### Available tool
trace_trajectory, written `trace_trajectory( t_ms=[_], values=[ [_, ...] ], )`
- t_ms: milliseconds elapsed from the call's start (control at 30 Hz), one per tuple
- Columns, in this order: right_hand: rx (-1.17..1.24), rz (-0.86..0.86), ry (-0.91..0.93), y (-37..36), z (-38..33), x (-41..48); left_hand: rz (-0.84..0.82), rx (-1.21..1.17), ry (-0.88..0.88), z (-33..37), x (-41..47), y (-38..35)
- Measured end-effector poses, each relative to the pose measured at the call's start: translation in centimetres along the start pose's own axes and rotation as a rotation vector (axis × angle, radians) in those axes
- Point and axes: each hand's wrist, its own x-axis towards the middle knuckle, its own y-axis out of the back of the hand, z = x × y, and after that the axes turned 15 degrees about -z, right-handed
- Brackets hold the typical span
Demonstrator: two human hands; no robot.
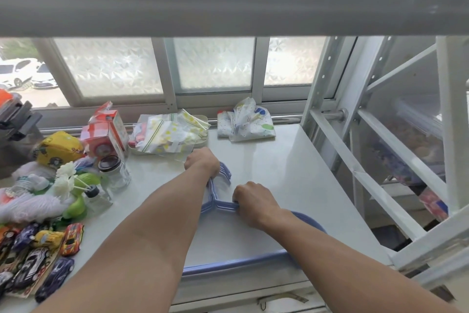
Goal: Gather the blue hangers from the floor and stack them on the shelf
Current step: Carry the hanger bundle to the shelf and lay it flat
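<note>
A stack of blue hangers (223, 204) lies flat on the white shelf (279, 175), their hooks pointing away from me and their wide bottom bars (236, 260) along the shelf's front edge. My left hand (202, 162) is closed around the hooks at the top of the stack. My right hand (253, 202) grips the hangers' right shoulder just below the neck. Both forearms reach in from the bottom of the view and hide parts of the stack.
Toy cars (38, 254), soft toys (58, 147), a glass jar (114, 170) and a red box (106, 132) crowd the shelf's left side. Plastic bags (170, 132) and patterned cloth (248, 119) sit at the back by the window. A white metal rack frame (380, 160) stands right.
</note>
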Motion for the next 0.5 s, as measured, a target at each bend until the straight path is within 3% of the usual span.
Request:
trace_trajectory(
  t_ms=[367,500],
  values=[
    [-0.032,-0.016,-0.014,-0.04,-0.46,-0.21,-0.008,0.061,-0.03,-0.25,-0.22,-0.06],
    [-0.005,-0.025,-0.024,0.0,-0.42,-0.08,-0.084,0.164,-0.015,0.09,-0.34,0.46]
  ],
)
